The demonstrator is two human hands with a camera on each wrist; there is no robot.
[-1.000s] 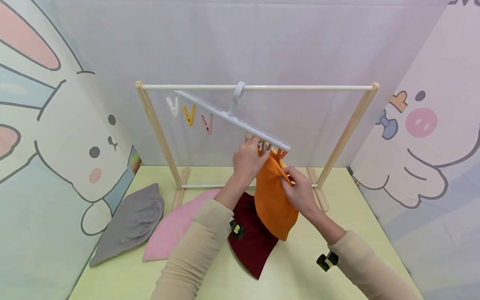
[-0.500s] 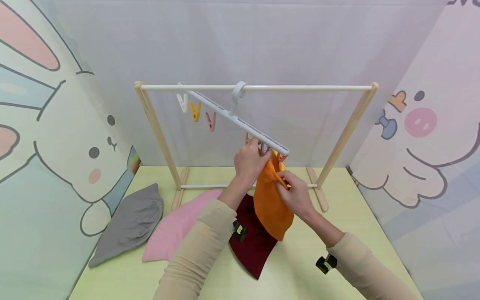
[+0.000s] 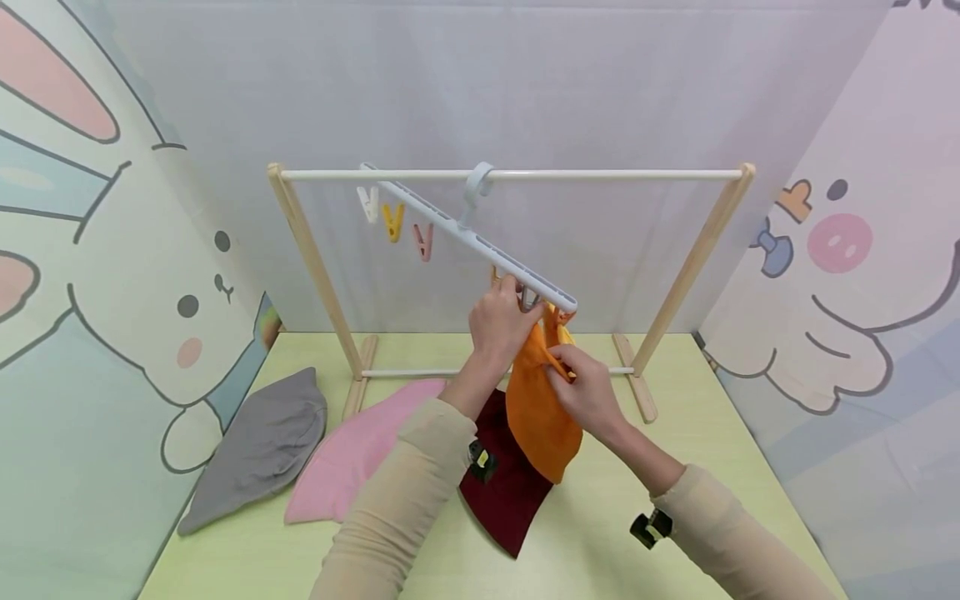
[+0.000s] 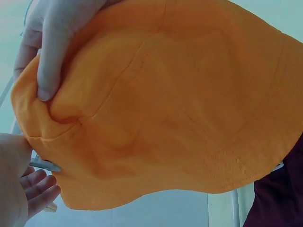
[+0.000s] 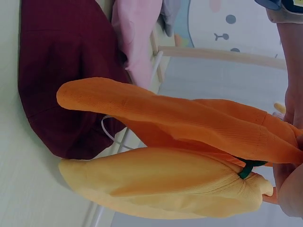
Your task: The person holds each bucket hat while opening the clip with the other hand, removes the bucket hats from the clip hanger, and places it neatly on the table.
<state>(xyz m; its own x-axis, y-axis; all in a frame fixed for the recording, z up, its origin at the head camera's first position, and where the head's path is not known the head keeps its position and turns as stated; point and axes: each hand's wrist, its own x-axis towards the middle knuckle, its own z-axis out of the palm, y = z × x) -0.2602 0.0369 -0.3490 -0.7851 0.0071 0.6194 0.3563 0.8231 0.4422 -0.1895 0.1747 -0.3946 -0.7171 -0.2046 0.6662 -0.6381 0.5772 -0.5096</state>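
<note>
An orange bucket hat (image 3: pixel 542 417) hangs below the right end of a pale blue clip hanger (image 3: pixel 487 248). My right hand (image 3: pixel 588 387) pinches a fold of its fabric, with the thumb on the near side in the left wrist view. My left hand (image 3: pixel 498 321) is up at the hat's top edge under the hanger, its fingers around a grey clothespin (image 4: pixel 45 164) that meets the orange fabric. Right behind hangs a yellow hat (image 5: pixel 165 182), below an orange clothespin (image 3: pixel 564 315) at the hanger's end. A dark green strip (image 5: pixel 250 166) shows between the two hats.
The hanger hooks over the white rail (image 3: pixel 622 175) of a wooden-legged rack. White (image 3: pixel 368 204), yellow (image 3: pixel 393 222) and pink (image 3: pixel 423 242) clothespins hang at its left. Grey (image 3: pixel 258 446), pink (image 3: pixel 360 446) and maroon (image 3: pixel 506 492) hats lie on the pale yellow table (image 3: pixel 660 517).
The hanger has swivelled a little, its left end shifting right and up. My right hand has moved slightly left with the orange hat's fabric, and the hat's lower edge has swung left.
</note>
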